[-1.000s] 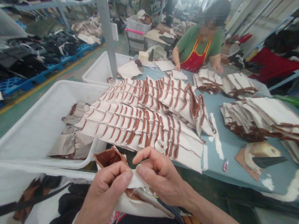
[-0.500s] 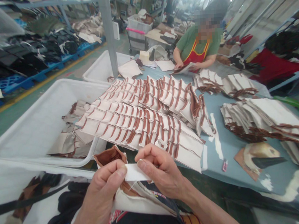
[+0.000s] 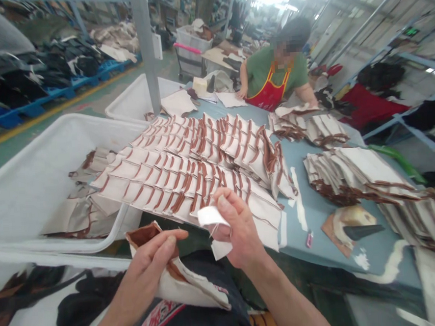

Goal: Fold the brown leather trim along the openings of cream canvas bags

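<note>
In front of my lap, my left hand (image 3: 150,263) is closed on a sewn off-white fabric piece (image 3: 194,290) with a brown inner side, which hangs open below it. Its thumb presses against the index finger, which points right. My right hand (image 3: 242,230), raised a little to the right, pinches a short white strip (image 3: 210,216). That strip curls over, and its lower end hangs under the fingers. A gap separates the two hands. Just beyond them lie rows of overlapping off-white pieces with brown edges (image 3: 159,174).
A white bin (image 3: 29,160) with more pieces stands at left. On the blue-grey table (image 3: 300,246) are stacked pieces (image 3: 354,169), a tape dispenser (image 3: 354,226) and a small pink object (image 3: 309,239). Across the table, a co-worker in a red apron (image 3: 268,93) touches a stack.
My hands have moved apart; the white strip, earlier stretched between both, is now only in my right hand. The co-worker's arm has reached out to the right. The view has shifted.
</note>
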A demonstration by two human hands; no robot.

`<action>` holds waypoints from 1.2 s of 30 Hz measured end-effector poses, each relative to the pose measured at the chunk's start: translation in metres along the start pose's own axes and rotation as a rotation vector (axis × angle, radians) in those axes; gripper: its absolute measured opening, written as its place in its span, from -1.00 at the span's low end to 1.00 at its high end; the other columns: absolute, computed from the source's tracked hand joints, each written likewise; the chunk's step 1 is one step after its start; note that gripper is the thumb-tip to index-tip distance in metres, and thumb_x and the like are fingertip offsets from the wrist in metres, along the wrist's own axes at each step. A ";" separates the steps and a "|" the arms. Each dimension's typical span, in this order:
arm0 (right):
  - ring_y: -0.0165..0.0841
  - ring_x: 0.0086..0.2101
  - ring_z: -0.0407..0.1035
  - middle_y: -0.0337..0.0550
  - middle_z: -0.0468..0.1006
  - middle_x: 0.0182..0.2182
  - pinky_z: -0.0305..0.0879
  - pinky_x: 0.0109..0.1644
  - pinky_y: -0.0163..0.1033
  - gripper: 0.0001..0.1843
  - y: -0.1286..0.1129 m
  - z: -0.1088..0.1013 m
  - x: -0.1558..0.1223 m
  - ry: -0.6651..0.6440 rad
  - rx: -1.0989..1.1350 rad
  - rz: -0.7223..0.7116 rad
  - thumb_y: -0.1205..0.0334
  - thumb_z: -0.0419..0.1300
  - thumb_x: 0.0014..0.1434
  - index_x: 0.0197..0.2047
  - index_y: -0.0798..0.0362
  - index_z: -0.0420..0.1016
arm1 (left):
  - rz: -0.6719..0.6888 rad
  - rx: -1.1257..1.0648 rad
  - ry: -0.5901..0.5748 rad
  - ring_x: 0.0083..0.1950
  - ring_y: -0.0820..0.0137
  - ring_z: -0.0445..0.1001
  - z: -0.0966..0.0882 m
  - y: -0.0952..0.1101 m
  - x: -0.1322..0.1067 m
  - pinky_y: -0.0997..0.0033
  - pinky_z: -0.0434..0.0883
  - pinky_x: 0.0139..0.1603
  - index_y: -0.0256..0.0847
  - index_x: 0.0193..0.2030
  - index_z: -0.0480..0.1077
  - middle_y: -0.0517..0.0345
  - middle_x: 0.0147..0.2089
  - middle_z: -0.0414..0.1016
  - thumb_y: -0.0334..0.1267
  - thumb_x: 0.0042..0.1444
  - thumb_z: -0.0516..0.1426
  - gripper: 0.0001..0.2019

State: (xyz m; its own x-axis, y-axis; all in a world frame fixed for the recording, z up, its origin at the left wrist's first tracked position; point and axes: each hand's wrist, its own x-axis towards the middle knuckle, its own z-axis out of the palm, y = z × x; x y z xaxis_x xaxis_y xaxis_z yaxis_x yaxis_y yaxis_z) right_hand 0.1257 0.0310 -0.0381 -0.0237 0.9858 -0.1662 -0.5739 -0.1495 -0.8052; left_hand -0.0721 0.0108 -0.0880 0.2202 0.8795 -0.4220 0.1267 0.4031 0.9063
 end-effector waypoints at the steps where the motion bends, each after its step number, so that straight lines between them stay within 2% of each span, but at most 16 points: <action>1: -0.60 -0.66 -0.19 -0.56 0.17 -0.62 -0.21 -0.63 -0.50 -0.50 -0.007 0.002 0.004 0.003 0.081 -0.002 -0.15 0.56 0.15 -0.21 -0.02 0.43 | -0.003 -0.011 -0.053 -0.32 0.31 0.43 0.002 -0.005 0.008 0.41 0.35 -0.26 -0.14 0.10 0.63 0.23 -0.35 0.49 0.36 0.28 0.19 -0.39; 4: -0.57 -0.67 -0.34 -0.62 -0.03 -0.66 -0.26 -0.64 -0.47 -0.59 -0.026 0.008 0.014 -0.089 0.252 0.004 0.02 0.57 0.17 -0.22 -0.04 0.43 | -0.002 -0.106 -0.202 -0.14 0.21 0.51 0.010 -0.009 0.030 0.38 0.43 -0.09 -0.14 0.16 0.65 0.17 -0.26 0.58 0.37 0.20 0.25 -0.34; 6: -0.53 -0.66 -0.38 -0.61 -0.09 -0.64 -0.28 -0.64 -0.45 -0.72 -0.036 0.009 0.018 -0.134 0.309 -0.017 0.14 0.50 0.25 -0.19 -0.04 0.46 | -0.030 -0.171 -0.303 -0.08 0.16 0.55 0.020 -0.004 0.039 0.36 0.47 -0.06 -0.15 0.18 0.64 0.13 -0.20 0.64 0.33 0.15 0.31 -0.33; 9: -0.48 -0.63 -0.43 -0.57 -0.11 -0.62 -0.31 -0.64 -0.40 -0.85 -0.044 0.007 0.023 -0.131 0.331 -0.074 0.25 0.41 0.30 -0.15 -0.05 0.50 | -0.069 -0.256 -0.450 -0.21 0.24 0.57 0.038 0.007 0.041 0.40 0.50 -0.19 -0.20 0.10 0.63 0.11 -0.24 0.65 0.20 0.10 0.39 -0.41; 12: -0.46 -0.61 -0.45 -0.53 -0.13 -0.59 -0.33 -0.64 -0.36 -0.86 -0.047 -0.003 0.027 -0.117 0.314 -0.136 0.24 0.41 0.26 -0.18 -0.06 0.52 | -0.105 -0.353 -0.528 -0.38 0.35 0.52 0.053 0.013 0.035 0.48 0.46 -0.35 -0.23 -0.21 0.58 0.15 -0.36 0.58 0.22 0.00 0.47 -0.47; 14: -0.46 -0.61 -0.46 -0.52 -0.15 -0.58 -0.32 -0.64 -0.35 -0.86 -0.047 -0.012 0.028 -0.090 0.289 -0.171 0.20 0.42 0.26 -0.19 -0.07 0.53 | -0.128 -0.407 -0.509 -0.50 0.44 0.43 0.057 0.013 0.030 0.52 0.42 -0.45 -0.20 -0.35 0.46 0.24 -0.47 0.49 0.26 -0.06 0.50 -0.43; 16: -0.44 -0.61 -0.46 -0.50 -0.17 -0.58 -0.30 -0.64 -0.34 -0.89 -0.047 -0.021 0.028 -0.041 0.250 -0.195 0.17 0.39 0.29 -0.18 -0.08 0.55 | -0.151 -0.450 -0.465 -0.57 0.49 0.34 0.056 0.011 0.026 0.54 0.39 -0.51 -0.19 -0.42 0.38 0.30 -0.54 0.41 0.29 -0.10 0.51 -0.39; 21: -0.40 -0.56 -0.45 -0.49 -0.19 -0.57 -0.15 -0.60 -0.35 -0.94 -0.039 -0.043 0.028 0.065 0.219 -0.220 0.21 0.36 0.33 -0.19 -0.06 0.57 | -0.198 -0.505 -0.359 -0.59 0.60 0.19 0.042 0.014 0.013 0.68 0.19 -0.56 -0.23 -0.50 0.33 0.35 -0.59 0.31 0.27 -0.13 0.54 -0.35; 25: -0.44 -0.58 -0.39 -0.52 -0.17 -0.59 -0.10 -0.58 -0.40 -0.66 -0.028 -0.053 0.035 0.075 0.294 -0.168 0.17 0.41 0.35 -0.38 -0.01 0.37 | -0.233 -0.520 -0.310 -0.58 0.59 0.22 0.036 0.028 -0.001 0.67 0.18 -0.55 -0.25 -0.54 0.35 0.30 -0.59 0.35 0.27 -0.20 0.56 -0.33; 27: -0.46 -0.60 -0.37 -0.53 -0.16 -0.62 -0.10 -0.59 -0.41 -0.58 -0.023 -0.056 0.039 0.095 0.312 -0.137 0.11 0.40 0.38 -0.41 -0.02 0.31 | -0.260 -0.520 -0.283 -0.57 0.58 0.26 0.035 0.038 -0.009 0.67 0.20 -0.53 -0.28 -0.52 0.42 0.28 -0.59 0.39 0.24 -0.23 0.59 -0.35; 31: -0.47 -0.63 -0.33 -0.56 -0.13 -0.65 -0.12 -0.61 -0.41 -0.66 -0.016 -0.060 0.047 0.139 0.295 -0.112 0.06 0.35 0.43 -0.33 -0.04 0.36 | -0.312 -0.517 -0.208 -0.56 0.59 0.26 0.034 0.052 -0.021 0.67 0.18 -0.52 -0.28 -0.53 0.47 0.29 -0.60 0.38 0.22 -0.33 0.63 -0.36; 36: -0.52 -0.69 -0.17 -0.58 -0.04 -0.66 -0.09 -0.63 -0.42 -0.69 -0.002 -0.068 0.058 0.212 0.233 -0.079 0.04 0.42 0.37 -0.26 -0.04 0.40 | -0.326 -0.501 -0.157 -0.56 0.61 0.17 0.032 0.054 -0.026 0.66 0.12 -0.52 -0.26 -0.57 0.36 0.32 -0.61 0.31 0.29 -0.36 0.61 -0.29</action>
State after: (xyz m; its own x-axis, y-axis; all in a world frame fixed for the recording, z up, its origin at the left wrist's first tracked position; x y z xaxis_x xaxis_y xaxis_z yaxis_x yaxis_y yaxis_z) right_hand 0.1810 0.0833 -0.0845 0.1853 0.9522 -0.2429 -0.7396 -0.0277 -0.6725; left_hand -0.0400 0.0016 -0.0288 0.3915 0.6582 -0.6430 -0.2501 0.7486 0.6141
